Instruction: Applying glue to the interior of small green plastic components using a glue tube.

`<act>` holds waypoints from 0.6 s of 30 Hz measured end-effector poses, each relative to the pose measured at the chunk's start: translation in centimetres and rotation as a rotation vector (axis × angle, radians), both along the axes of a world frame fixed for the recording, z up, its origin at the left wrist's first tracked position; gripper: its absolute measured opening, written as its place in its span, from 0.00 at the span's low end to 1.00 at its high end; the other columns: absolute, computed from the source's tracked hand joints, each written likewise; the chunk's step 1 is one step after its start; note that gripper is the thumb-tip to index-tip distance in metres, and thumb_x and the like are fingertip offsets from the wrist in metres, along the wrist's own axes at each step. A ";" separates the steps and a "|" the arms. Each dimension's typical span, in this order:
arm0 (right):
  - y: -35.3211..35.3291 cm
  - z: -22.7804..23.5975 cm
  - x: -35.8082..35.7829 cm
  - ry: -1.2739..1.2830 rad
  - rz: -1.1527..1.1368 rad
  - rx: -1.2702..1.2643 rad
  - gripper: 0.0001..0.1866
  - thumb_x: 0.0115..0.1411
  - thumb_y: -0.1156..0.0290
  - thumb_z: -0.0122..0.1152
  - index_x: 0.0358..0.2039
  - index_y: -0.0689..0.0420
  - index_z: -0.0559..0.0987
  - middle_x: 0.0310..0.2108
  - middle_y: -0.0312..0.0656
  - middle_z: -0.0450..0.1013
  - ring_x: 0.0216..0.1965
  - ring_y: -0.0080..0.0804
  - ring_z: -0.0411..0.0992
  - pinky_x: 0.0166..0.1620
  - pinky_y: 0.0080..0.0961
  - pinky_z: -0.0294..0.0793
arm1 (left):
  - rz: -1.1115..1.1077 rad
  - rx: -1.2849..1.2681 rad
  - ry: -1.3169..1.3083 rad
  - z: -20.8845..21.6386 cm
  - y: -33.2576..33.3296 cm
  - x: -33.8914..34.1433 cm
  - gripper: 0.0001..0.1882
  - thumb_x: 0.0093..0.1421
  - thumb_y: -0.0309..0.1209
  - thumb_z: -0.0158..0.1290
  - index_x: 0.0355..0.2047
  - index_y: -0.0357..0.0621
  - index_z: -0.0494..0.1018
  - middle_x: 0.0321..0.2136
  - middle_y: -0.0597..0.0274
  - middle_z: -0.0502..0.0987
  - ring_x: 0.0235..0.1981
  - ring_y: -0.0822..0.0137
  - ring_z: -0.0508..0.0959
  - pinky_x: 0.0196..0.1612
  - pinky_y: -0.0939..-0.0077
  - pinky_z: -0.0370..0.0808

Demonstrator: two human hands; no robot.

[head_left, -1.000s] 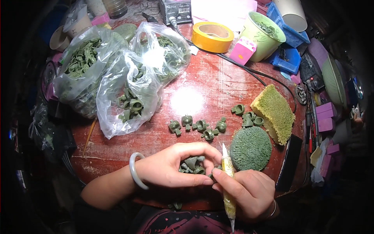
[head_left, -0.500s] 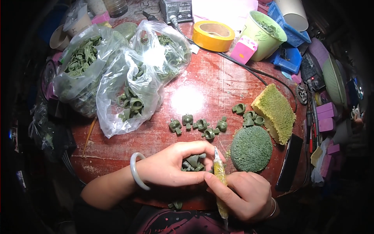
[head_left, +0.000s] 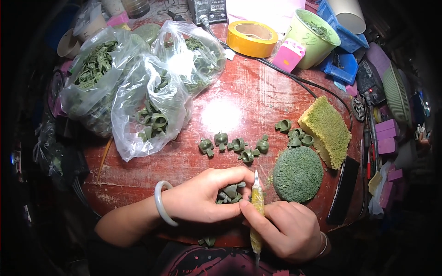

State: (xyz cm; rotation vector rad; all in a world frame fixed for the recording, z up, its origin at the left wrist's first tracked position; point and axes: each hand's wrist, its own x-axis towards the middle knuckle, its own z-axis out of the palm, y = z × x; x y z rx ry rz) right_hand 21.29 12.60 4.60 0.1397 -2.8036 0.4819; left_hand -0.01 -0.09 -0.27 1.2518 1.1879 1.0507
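Note:
My left hand (head_left: 198, 195), with a pale bangle at the wrist, is closed with thumb and fingers curled in a ring. Several dark green moulded pieces (head_left: 230, 192) show inside that ring. The fingertips meet beside the tool, and what they pinch is mostly hidden. Upright in my right hand (head_left: 290, 227) is a slim pointed hand tool (head_left: 257, 198), its handle wrapped in yellowish tape and its metal tip upward. The right thumb and index finger press near the left thumb. Just beyond the hands lie several small green cup-shaped parts (head_left: 238, 145).
A round green textured pad (head_left: 298, 175) and a yellow-green sponge (head_left: 326, 131) lie at the right. Clear plastic bags (head_left: 152, 142) of green parts fill the left. Behind stand an orange tape roll (head_left: 252, 39), a light-green cup (head_left: 301, 43) and blue bins (head_left: 341, 69).
The tool has turned slightly more upright, its lower end shifting left. My right hand has moved slightly left with it. The left hand stays nearly in place.

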 end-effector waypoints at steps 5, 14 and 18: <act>0.0 0.0 0.0 -0.005 0.009 -0.006 0.24 0.61 0.70 0.63 0.57 0.65 0.82 0.26 0.34 0.65 0.24 0.24 0.68 0.26 0.22 0.66 | 0.069 0.127 -0.017 -0.4 0.1 0.5 0.19 0.63 0.21 0.59 0.55 0.38 0.72 0.37 0.60 0.79 0.40 0.70 0.79 0.48 0.70 0.78; 0.1 -0.1 0.0 0.000 0.004 0.002 0.24 0.60 0.71 0.63 0.57 0.65 0.82 0.26 0.34 0.65 0.24 0.24 0.68 0.26 0.22 0.66 | 0.068 0.134 -0.014 -0.5 0.1 0.4 0.21 0.62 0.21 0.59 0.55 0.37 0.72 0.38 0.60 0.79 0.41 0.70 0.79 0.49 0.70 0.78; 0.1 -0.2 0.0 0.006 0.003 -0.002 0.25 0.59 0.71 0.63 0.57 0.64 0.82 0.26 0.34 0.65 0.24 0.24 0.68 0.25 0.22 0.66 | 0.069 0.131 -0.013 -0.5 0.0 0.4 0.21 0.62 0.21 0.59 0.56 0.37 0.72 0.38 0.60 0.80 0.41 0.70 0.79 0.49 0.70 0.78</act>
